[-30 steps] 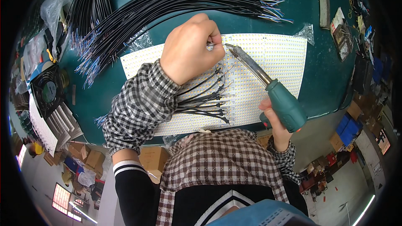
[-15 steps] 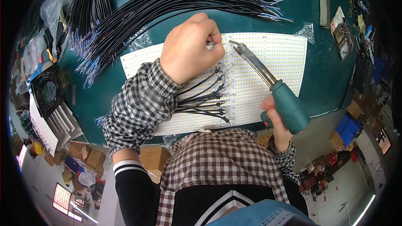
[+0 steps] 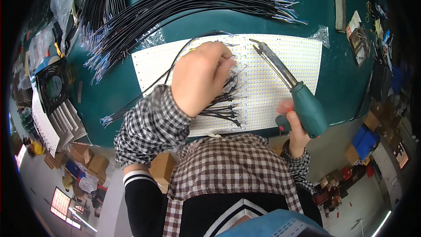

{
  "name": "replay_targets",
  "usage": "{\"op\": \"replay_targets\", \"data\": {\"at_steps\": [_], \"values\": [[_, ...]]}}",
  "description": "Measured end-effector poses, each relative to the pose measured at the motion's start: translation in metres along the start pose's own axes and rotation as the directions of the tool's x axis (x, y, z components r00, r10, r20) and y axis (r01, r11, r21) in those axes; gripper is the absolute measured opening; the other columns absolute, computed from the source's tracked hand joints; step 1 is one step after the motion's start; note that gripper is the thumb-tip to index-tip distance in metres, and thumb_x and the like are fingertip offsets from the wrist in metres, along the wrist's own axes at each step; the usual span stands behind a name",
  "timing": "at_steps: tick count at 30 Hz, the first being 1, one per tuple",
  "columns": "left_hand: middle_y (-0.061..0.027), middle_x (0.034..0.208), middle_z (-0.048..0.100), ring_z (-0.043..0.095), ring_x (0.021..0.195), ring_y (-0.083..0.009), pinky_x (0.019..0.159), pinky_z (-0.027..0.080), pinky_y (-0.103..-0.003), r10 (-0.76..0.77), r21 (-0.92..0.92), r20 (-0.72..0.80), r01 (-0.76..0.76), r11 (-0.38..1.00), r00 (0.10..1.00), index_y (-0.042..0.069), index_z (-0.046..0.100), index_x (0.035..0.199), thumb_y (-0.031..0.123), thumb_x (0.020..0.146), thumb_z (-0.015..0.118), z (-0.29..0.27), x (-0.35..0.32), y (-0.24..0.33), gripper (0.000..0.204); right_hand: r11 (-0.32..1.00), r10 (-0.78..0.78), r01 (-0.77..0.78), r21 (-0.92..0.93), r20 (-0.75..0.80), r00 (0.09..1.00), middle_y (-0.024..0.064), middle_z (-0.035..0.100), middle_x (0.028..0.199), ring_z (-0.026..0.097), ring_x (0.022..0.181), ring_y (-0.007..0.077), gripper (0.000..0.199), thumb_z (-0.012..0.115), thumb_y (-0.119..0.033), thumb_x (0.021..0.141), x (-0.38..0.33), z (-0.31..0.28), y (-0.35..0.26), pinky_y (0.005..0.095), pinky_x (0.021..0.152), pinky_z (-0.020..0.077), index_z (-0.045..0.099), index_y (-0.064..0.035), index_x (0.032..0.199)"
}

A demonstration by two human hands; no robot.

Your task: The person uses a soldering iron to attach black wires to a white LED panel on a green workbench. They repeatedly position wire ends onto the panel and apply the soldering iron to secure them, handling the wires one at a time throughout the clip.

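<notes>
My right hand (image 3: 296, 125) grips the green handle of a soldering gun (image 3: 308, 107), its metal tip pointing up and left just above a white LED panel (image 3: 285, 74). My left hand (image 3: 201, 77) hovers over the panel's middle with thumb and fingers pinched together; what they hold, if anything, is hidden. Several short black cables (image 3: 221, 112) lie across the panel below it, their stripped ends along a centre seam. Another black cable (image 3: 186, 46) arcs behind my left hand, its thin wire ends near the panel's top edge.
A large bundle of black cables (image 3: 188, 0) with bare coloured ends stretches across the back of the green table (image 3: 346, 79). On the left stand a black fan (image 3: 53, 87) and a stack of white panels (image 3: 68, 127). A clear plastic scrap (image 3: 322, 35) lies at the panel's far right corner.
My left hand has come down toward me, and the arcing black cable now shows behind it. The soldering gun has shifted slightly right, its tip farther from my left fingers.
</notes>
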State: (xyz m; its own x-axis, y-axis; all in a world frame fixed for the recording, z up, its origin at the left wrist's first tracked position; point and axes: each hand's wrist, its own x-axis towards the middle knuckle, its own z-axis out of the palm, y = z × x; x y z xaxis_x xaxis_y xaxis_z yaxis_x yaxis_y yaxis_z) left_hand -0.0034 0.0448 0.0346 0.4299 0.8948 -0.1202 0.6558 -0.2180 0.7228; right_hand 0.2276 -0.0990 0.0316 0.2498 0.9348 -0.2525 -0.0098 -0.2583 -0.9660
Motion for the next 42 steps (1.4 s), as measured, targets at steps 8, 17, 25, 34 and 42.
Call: {"op": "replay_targets", "data": {"at_steps": [8,17,25,34,42], "values": [[-0.0101,0.085,0.065,0.065,0.073,-0.0184,0.065,0.051,-0.030,0.156,0.194,-0.044,-0.145,0.970,0.987,-0.001,0.061,0.100,0.002,0.091,0.063,0.001,0.000,-0.005,0.010,1.000,-0.024,0.024,0.001,-0.078,0.997,0.0198,0.066,0.098,0.069,0.080,0.0265,0.035,0.067,-0.023,0.092,-0.005,0.000,0.000,0.0388,0.070,0.0610,0.062,0.0077,0.107],[-0.0135,0.083,0.066,0.063,0.073,-0.0242,0.067,0.051,-0.033,-0.135,-0.324,0.034,0.138,0.936,0.990,-0.003,0.062,0.095,0.006,0.092,0.060,0.006,0.008,-0.018,0.010,1.000,-0.018,0.018,-0.005,-0.062,0.998,0.0208,0.066,0.099,0.069,0.080,0.0266,0.035,0.066,-0.023,0.092,-0.004,-0.001,-0.002,0.0382,0.068,0.0609,0.062,0.0078,0.107],[-0.0060,0.080,0.063,0.059,0.068,-0.0111,0.062,0.049,-0.025,0.080,-0.075,0.019,-0.078,0.994,0.997,-0.001,0.066,0.094,0.004,0.086,0.071,-0.001,0.016,-0.012,0.011,1.000,-0.017,0.016,-0.006,-0.084,0.996,0.0224,0.066,0.100,0.069,0.080,0.0266,0.038,0.066,-0.024,0.092,-0.003,0.001,-0.002,0.0378,0.068,0.0605,0.061,0.0087,0.110],[-0.0114,0.080,0.064,0.065,0.067,-0.0272,0.061,0.052,-0.037,0.026,-0.173,-0.094,-0.042,0.984,0.995,0.003,0.063,0.082,0.005,0.079,0.066,0.016,0.019,-0.009,0.005,0.998,-0.013,0.014,0.068,-0.022,1.000,0.0200,0.067,0.108,0.068,0.094,0.0297,0.034,0.066,-0.010,0.091,-0.006,-0.007,0.003,0.0393,0.074,0.0609,0.059,0.0078,0.119],[-0.0097,0.076,0.064,0.064,0.062,-0.0256,0.057,0.052,-0.035,0.052,-0.052,-0.104,-0.058,0.997,0.993,0.006,0.063,0.079,0.007,0.077,0.069,0.020,0.024,-0.013,0.006,1.000,0.009,-0.010,-0.011,-0.071,0.997,0.0224,0.067,0.104,0.069,0.082,0.0270,0.038,0.066,-0.023,0.092,-0.006,-0.001,-0.002,0.0369,0.068,0.0601,0.061,0.0084,0.113]]}}
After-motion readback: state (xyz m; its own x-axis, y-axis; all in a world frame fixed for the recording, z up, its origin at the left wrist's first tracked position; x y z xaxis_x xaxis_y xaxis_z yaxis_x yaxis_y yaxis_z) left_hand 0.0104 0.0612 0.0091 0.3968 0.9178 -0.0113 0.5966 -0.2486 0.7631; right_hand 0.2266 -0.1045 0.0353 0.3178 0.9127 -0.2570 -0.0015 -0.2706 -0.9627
